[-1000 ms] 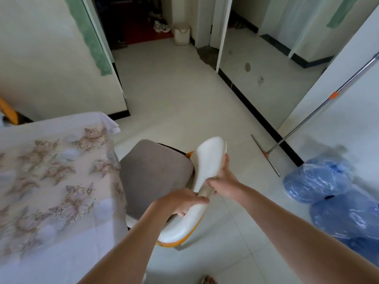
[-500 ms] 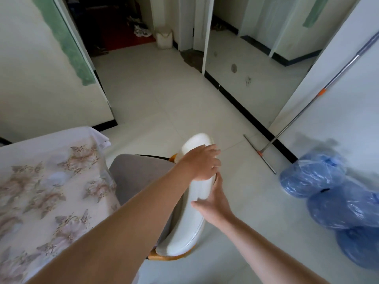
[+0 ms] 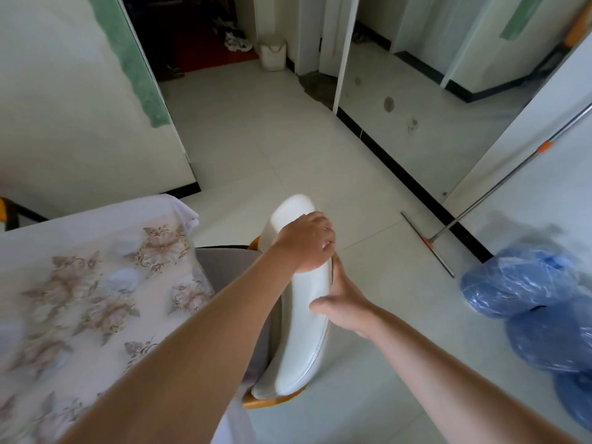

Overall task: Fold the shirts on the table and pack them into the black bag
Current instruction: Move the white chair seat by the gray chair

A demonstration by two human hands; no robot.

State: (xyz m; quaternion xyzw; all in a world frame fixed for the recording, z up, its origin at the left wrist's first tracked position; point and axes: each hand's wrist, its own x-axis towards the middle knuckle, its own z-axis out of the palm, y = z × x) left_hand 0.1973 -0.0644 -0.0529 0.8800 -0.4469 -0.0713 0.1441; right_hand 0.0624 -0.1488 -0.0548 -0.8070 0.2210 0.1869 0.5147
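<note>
No shirts and no black bag are in view. A chair with a white padded backrest [image 3: 301,331] and a grey seat [image 3: 224,267] stands beside the table [image 3: 96,283], which wears a floral cloth. My left hand [image 3: 307,241] grips the top of the backrest, fingers curled over its edge. My right hand [image 3: 342,299] holds the backrest's outer side lower down, thumb on the front and fingers behind it.
A squeegee mop [image 3: 429,245] leans on the wall at right, its blade on the floor. Blue plastic-wrapped bundles [image 3: 525,283] lie at the right wall. An open doorway [image 3: 198,33] and a small white bin [image 3: 272,54] are at the far end of the tiled floor.
My left hand moved from the backrest's lower edge up to its top. My right hand slid down to the backrest's side. The chair sits closer to the table.
</note>
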